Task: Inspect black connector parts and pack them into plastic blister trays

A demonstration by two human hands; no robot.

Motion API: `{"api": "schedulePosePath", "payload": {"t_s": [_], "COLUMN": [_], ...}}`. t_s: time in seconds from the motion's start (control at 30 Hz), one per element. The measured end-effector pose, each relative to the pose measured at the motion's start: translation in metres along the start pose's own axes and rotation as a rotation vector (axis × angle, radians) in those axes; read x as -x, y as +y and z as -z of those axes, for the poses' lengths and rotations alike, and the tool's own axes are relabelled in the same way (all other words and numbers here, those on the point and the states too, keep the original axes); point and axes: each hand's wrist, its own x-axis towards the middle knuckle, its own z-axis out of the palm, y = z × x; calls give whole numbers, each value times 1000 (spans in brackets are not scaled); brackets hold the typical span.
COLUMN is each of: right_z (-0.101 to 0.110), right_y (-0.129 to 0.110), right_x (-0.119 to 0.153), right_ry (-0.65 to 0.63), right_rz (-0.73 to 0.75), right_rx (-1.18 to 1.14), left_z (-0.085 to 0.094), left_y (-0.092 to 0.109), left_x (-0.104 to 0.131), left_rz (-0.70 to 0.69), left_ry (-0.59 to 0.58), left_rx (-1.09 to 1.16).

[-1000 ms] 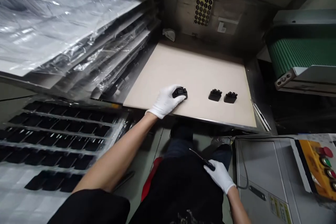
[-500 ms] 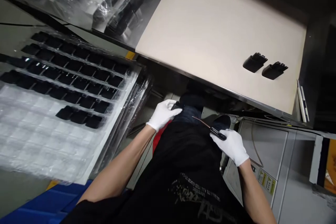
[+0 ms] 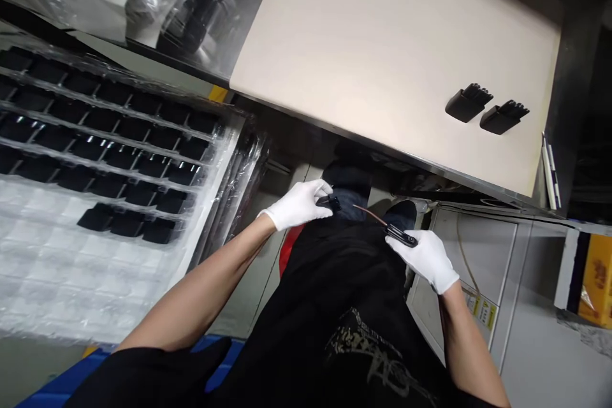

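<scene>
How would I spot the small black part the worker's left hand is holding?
Start at the beige board, then drop below its near edge to the white-gloved left hand. The black part sits at its fingertips; unlike the two parts on the board, it is held above the lap.

Factory workstation with a beige desk and stacked blister trays

A beige desk [image 3: 382, 44] with a metal front edge fills the upper middle. Left of it lie clear plastic trays [image 3: 95, 159] of black parts over a blue bin [image 3: 43, 389]. Lower right stands a grey cabinet [image 3: 521, 293], a yellow panel [image 3: 595, 280] beside it. Lighting is dim.
</scene>
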Motion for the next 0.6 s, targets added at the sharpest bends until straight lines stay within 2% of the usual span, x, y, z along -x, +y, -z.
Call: {"api": "schedulePosePath", "payload": {"t_s": [0.1,0.2,0.33,0.4,0.47,0.53,0.6], "right_z": [-2,-10,-21,-26,-32,-40,-49], "right_y": [-9,-13,-11,-7,0,11,25], "right_x": [-1,-1,0,-1,-3,-9,-18], "right_ry": [58,105,146,136,116,36,-82], "right_rz": [66,146,170,183,137,57,15], "right_rx": [90,152,214,199,174,120,7], "left_z": [0,2,0,-6,-14,-16,-4], "left_y": [6,8,0,-5,-8,-12,-19], "left_x": [6,9,9,13,23,40,64], "left_rz": [-69,-111,-3,50,61,65,82], "left_ry": [81,63,145,204,225,215,243], "left_rx": [-454,-611,-542,-453,-360,-297,-231]}}
